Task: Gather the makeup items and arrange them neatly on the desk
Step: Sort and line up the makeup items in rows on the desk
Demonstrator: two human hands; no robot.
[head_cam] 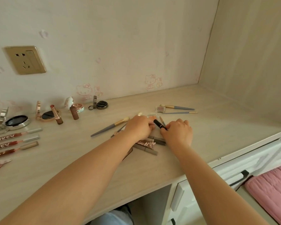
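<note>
pale wood-grain desk (201,111) set against a cartoon-print wall, with a gold wall socket (25,60) at upper left. both hands work over a loose pile of makeup items at desk centre. a black tube (160,124) lies tilted between the two hands: the right hand (177,132) has its fingers curled, pinching the tube's near end, and the left hand (139,129) has its fingers bent with the fingertips at the tube's far end; whether the left actually grips it cannot be told. under and just beside the hands lie grey pencils (157,140), a rose-patterned case (146,143) and a grey-handled brush (109,126) pointing out to the left. two more grey-handled brushes (178,109) and a small eyeshadow pan (160,109) lie apart, toward the back right. along the left, well apart from the pile: three lip gloss tubes (15,141) side by side, an open silver compact (17,122), an open rose-gold compact (47,115), two upright lipsticks (57,116), and a black round compact (102,104) near the wall.
</note>
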